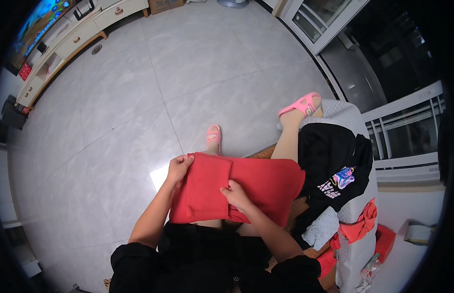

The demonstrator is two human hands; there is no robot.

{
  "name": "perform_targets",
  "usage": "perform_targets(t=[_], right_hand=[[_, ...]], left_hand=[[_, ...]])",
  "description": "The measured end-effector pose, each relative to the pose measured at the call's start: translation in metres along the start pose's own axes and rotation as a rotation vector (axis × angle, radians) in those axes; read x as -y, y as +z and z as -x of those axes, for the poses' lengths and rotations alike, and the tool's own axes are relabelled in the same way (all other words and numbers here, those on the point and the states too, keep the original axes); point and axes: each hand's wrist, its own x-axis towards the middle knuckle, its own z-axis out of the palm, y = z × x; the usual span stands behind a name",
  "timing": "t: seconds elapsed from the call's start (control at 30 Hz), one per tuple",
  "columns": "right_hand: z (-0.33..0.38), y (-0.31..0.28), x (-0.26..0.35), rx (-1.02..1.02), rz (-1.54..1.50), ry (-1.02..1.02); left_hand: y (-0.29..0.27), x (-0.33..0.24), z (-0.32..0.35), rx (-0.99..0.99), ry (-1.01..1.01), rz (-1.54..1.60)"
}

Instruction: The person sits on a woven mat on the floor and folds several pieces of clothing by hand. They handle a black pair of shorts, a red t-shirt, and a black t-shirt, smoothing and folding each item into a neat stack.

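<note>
A red cloth garment [266, 183] lies across my lap, its left part folded over into a flat rectangle. Whether it is a top or trousers cannot be made out. My left hand [178, 168] pinches the far left corner of the folded part, thumb on top. At the right edge of that fold, my right hand [236, 195] grips the cloth between thumb and fingers. Beside my right leg, a black garment with a bright print [334, 161] lies in a heap on the seat.
A pale quilted seat cover [351, 222] runs along my right, with a light dotted cloth [321, 229] and a red cloth [361, 222] on it. My feet wear pink slippers [213, 133]. Grey tiled floor [114, 107] stretches to a white cabinet [73, 41]; sliding doors [317, 24] stand far right.
</note>
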Motion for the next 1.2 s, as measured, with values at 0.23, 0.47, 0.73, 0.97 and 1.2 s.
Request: perform_targets(t=[0.23, 0.47, 0.73, 0.97, 1.2], right_hand=[[0.029, 0.005, 0.064, -0.275, 0.772, -0.149], [0.025, 0.06, 0.066, -0.252, 0.85, -0.895], [0.018, 0.083, 0.03, -0.207, 0.98, -0.937], [-0.001, 0.073, 0.055, -0.242, 0.953, -0.871], [-0.009, 0.074, 0.046, -0.226, 0.961, -0.859]], left_hand=[[-0.035, 0.035, -0.021, -0.234, 0.099, -0.068], [-0.099, 0.056, 0.055, 0.078, -0.523, -0.607], [-0.102, 0.084, 0.039, 0.282, -0.44, 0.427], [-0.098, 0.085, 0.017, 0.412, -0.207, 0.981], [-0.075, 0.044, 0.038, 0.373, 0.069, 0.844]])
